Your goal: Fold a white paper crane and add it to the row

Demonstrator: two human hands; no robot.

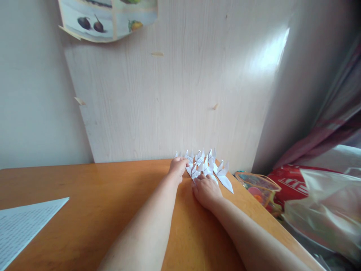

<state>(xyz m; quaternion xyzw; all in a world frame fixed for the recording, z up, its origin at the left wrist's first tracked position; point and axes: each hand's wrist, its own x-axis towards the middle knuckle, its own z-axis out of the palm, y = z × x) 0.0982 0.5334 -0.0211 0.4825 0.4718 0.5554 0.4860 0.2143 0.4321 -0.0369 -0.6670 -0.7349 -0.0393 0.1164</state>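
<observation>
Several white folded paper cranes (208, 164) stand in a cluster at the far right corner of the orange wooden table (107, 203), close to the pale wood panel behind. My left hand (178, 168) is curled at the left side of the cluster, its fingers closed against the nearest crane. My right hand (207, 190) lies knuckles-up just in front of the cranes, fingers bent down onto one of them. The fingertips of both hands are hidden by the paper.
A printed sheet of paper (22, 226) lies at the table's near left. Off the right edge sit a clear container with colourful contents (259, 188) and plastic bags (318, 207). A fruit poster (107, 19) hangs on the wall.
</observation>
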